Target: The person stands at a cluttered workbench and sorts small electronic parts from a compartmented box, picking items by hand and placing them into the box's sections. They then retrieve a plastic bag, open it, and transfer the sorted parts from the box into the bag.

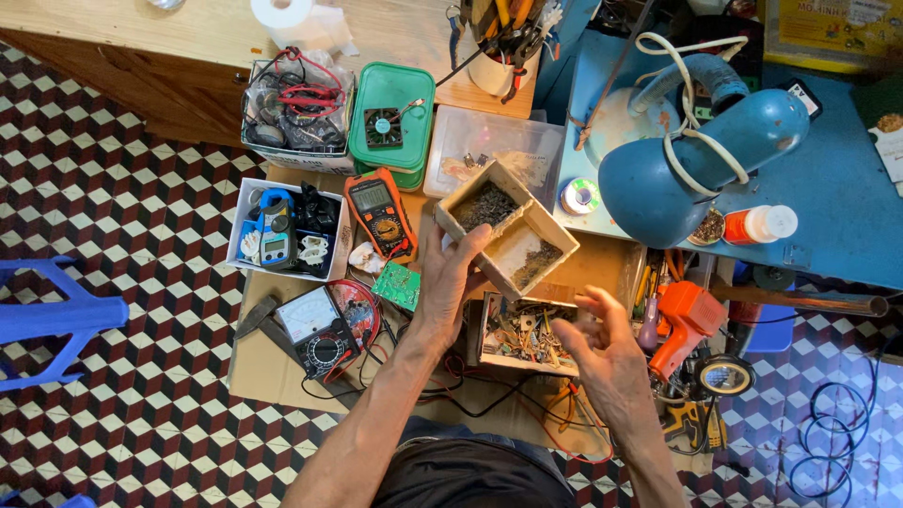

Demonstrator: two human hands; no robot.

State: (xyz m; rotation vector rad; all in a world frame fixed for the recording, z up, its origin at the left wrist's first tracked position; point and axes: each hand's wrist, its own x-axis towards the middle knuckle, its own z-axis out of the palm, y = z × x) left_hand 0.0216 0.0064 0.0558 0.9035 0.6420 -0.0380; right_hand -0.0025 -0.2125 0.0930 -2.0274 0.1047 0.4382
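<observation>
Gripping a two-compartment wooden box (508, 226) by its near edge, left hand (450, 273) has fingers wrapped on the side wall, box lifted and tilted; both compartments hold dark, gritty loose bits. Right hand (602, 343) is loose, fingers half curled and pinched toward each other, holding nothing I can make out, hovering just over a shallow cardboard tray (522, 334) packed with small mixed metal and plastic parts. Tray sits directly under and between the hands. Left of the left hand: small green circuit board (397, 285), orange-cased digital multimeter (378, 212), black analog meter (315, 329) with a white dial face. Beyond the box: clear plastic tub (489, 141), green lidded container (393, 108) with a small black fan on top. Right of the right hand: orange pistol-shaped plastic tool (685, 325), and above it a round, chipped blue metal lamp head (677, 174) with pale cord wrapped round the neck. All on brown cardboard sheet (263, 367) over patterned tile.
</observation>
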